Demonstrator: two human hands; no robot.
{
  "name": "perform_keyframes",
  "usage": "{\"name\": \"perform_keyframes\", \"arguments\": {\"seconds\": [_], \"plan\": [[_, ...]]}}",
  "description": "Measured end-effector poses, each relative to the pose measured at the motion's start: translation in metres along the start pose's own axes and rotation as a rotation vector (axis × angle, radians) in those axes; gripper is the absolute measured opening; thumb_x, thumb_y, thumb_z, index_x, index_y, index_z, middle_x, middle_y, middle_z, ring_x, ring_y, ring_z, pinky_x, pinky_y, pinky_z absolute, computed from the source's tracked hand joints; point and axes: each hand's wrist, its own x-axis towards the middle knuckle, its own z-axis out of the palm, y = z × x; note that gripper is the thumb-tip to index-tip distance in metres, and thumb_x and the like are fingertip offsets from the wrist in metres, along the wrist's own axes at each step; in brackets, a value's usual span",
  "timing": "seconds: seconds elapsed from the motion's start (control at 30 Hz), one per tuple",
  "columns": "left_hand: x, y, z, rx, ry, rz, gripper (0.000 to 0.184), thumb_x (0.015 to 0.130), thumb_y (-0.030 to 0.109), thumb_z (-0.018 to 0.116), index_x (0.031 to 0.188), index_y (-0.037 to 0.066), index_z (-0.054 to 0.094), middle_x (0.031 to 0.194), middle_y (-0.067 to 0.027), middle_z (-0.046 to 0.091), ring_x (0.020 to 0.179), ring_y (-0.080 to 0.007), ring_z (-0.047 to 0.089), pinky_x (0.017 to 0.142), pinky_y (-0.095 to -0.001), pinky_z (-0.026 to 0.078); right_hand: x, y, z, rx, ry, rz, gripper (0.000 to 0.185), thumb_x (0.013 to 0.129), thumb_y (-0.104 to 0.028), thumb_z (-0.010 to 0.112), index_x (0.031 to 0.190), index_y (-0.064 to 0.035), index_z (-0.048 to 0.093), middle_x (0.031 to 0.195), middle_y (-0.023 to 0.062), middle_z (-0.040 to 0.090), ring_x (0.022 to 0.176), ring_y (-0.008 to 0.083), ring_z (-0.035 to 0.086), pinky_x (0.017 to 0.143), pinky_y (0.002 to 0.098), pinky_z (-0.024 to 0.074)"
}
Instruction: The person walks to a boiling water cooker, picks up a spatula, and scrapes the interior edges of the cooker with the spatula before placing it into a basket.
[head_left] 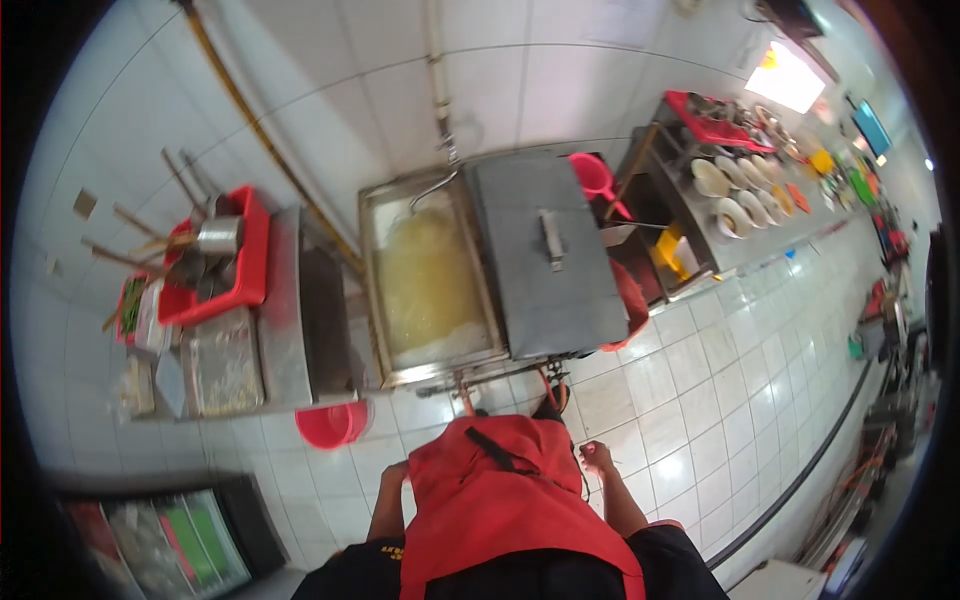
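Down at the left edge of the red apron (500, 510) is my left hand (397, 474), its fingers mostly hidden against the cloth. My right hand (595, 456) is beside the apron's right edge, near a thin dark cord; its fingers look bent, but whether they hold anything is too small to tell. In front of me stands a metal vat (497, 330) of cloudy yellowish liquid, foamy at its edges. A grey lid (548, 300) with a handle covers the section to its right.
On the left counter (286, 350) are a red basket (257, 280) of ladles and pots and a metal tray. A red bucket (330, 426) sits on the tiled floor. Several bowls (733, 218) stand on the right counter. A pink dipper (592, 176) lies beside the lid.
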Motion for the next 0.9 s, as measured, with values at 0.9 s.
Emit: {"name": "perform_keyframes", "arguments": {"seconds": [0.9], "plan": [[-0.307, 0.472, -0.333, 0.299, 0.887, 1.352, 0.043, 0.08, 0.017, 0.069, 0.121, 0.01, 0.061, 0.091, -0.0098, 0.063, 0.088, -0.0285, 0.063, 0.079, -0.0424, 0.049, 0.119, -0.142, -0.067, -0.08, -0.389, -0.082, 0.039, 0.094, -0.037, 0.053, 0.113, -0.0041, 0.059, 0.097, 0.0148, 0.068, 0.086, 0.0256, 0.065, 0.073, 0.0409, 0.0543]]}}
